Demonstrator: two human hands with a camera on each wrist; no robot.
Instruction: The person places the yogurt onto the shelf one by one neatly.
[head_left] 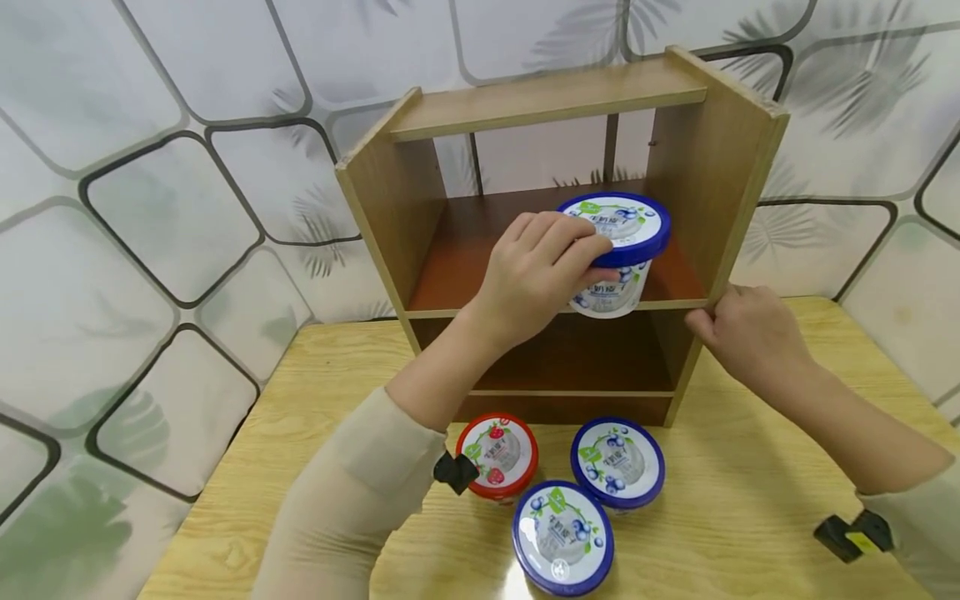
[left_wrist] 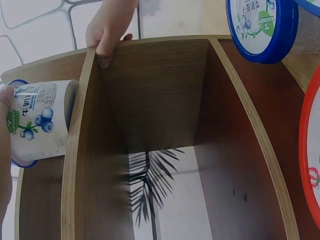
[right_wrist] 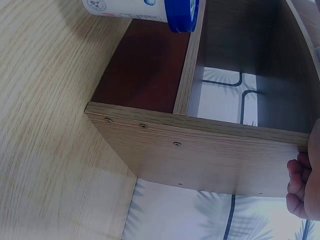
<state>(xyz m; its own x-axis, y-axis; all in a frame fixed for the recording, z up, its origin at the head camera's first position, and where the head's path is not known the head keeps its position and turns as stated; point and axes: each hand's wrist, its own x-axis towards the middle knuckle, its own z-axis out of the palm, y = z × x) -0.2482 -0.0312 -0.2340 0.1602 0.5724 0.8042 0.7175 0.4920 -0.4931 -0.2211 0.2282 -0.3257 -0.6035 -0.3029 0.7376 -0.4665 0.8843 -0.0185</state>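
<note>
My left hand (head_left: 536, 271) grips a white tub with a blue lid (head_left: 633, 225) and blueberry pictures. It holds the tub upright at the front of the wooden shelf unit's upper compartment, by the middle board (head_left: 495, 313). In the left wrist view the base of this blueberry tub (left_wrist: 42, 120) is close to the board's edge; whether they touch is unclear. With its thumb at the front edge, my right hand (head_left: 757, 333) holds the unit's right side panel (head_left: 738, 200). The right wrist view shows its fingers (right_wrist: 296, 185) curled against the panel's outer face.
In front of the unit, on the wooden table (head_left: 750, 517), stand a red-lidded strawberry tub (head_left: 498, 454) and two blue-lidded tubs, one nearer the unit (head_left: 618, 462) and one closer to me (head_left: 562, 537). A patterned wall covering (head_left: 150, 217) rises behind.
</note>
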